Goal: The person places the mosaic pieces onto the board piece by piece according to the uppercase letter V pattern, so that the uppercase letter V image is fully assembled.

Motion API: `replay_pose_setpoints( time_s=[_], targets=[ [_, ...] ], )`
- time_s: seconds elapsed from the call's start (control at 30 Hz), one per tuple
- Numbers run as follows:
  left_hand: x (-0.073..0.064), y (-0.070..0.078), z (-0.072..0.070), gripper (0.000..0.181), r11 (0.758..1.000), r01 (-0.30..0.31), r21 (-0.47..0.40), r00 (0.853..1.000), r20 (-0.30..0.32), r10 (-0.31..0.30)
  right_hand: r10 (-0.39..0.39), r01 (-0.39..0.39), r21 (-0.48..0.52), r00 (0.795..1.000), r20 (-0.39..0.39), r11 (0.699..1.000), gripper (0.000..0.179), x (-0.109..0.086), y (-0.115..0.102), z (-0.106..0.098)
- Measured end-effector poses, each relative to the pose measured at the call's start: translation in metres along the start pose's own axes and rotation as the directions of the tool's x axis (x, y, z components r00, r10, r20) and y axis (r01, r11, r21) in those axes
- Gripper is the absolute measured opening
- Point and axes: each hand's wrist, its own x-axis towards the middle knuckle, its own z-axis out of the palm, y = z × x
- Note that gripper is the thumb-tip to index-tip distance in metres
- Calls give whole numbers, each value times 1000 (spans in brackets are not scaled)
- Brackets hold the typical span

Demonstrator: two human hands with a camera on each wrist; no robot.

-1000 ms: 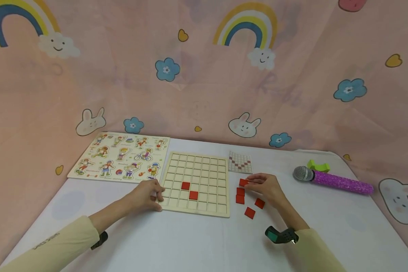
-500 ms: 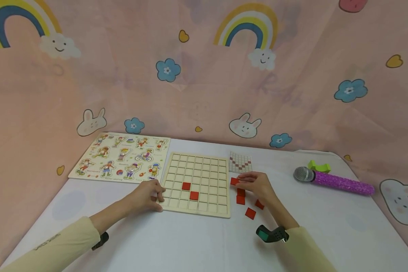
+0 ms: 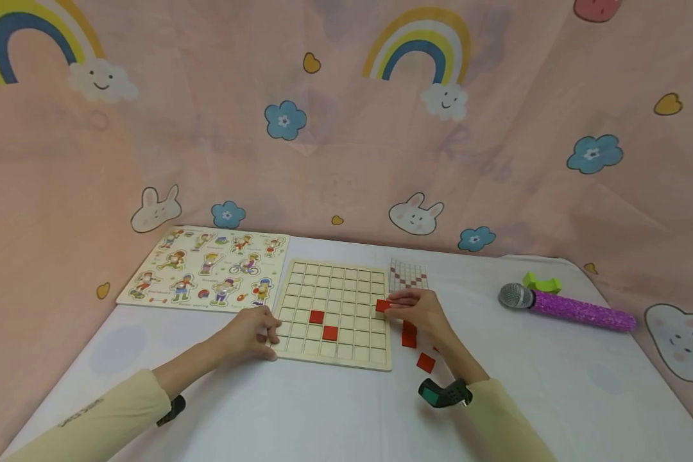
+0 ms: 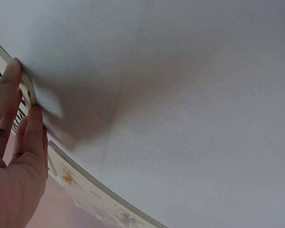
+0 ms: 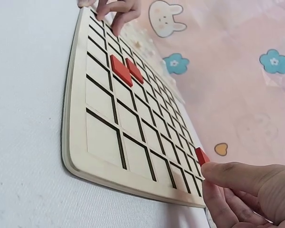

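A pale wooden grid board (image 3: 346, 360) lies on the white table, with two red square tiles (image 3: 317, 317) set diagonally in its cells. My left hand (image 3: 249, 333) grips the board's near left corner, thumb and fingers on its edges; the left wrist view shows the fingers (image 4: 35, 130) at that corner. Between thumb and fingertips my right hand (image 3: 418, 312) pinches a red square tile (image 3: 383, 306) over the board's right edge. In the right wrist view the pinched tile (image 5: 202, 156) shows past the thumb. Loose red tiles (image 3: 425, 362) lie right of the board, some partly hidden by the right hand.
Behind the right hand lies a pattern card (image 3: 409, 269) with red squares in a V. A picture puzzle board (image 3: 202, 299) sits at the back left. A purple microphone (image 3: 577, 312) and a green toy piece (image 3: 543, 283) are at the right. A pink printed cloth (image 3: 346, 160) hangs behind.
My right hand has moved left, carrying a red tile from beside the loose tiles to the board's right edge. The left hand has stayed at the corner.
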Motion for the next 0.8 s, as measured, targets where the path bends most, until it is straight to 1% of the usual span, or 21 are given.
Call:
replay_pose_setpoints(
  time_s=[0.23, 0.33, 0.57, 0.8],
  targets=[
    [0, -4, 0, 22, 1000, -21, -4, 1000, 5, 21, -11, 10, 33, 1000, 15, 999, 35, 3, -5, 13],
    [1, -4, 1, 22, 1000, -20, -10, 1000, 4, 20, -19, 17, 65, 1000, 21, 998, 35, 3, -7, 18],
    [0, -4, 0, 23, 1000, -11, -18, 1000, -2, 11, -73, 67, 116, 996, 46, 991, 32, 5, -16, 31],
    [0, -4, 0, 23, 999, -26, -35, 1000, 0, 27, -122, 116, 91, 991, 62, 989, 28, 7, -21, 44]
  ],
)
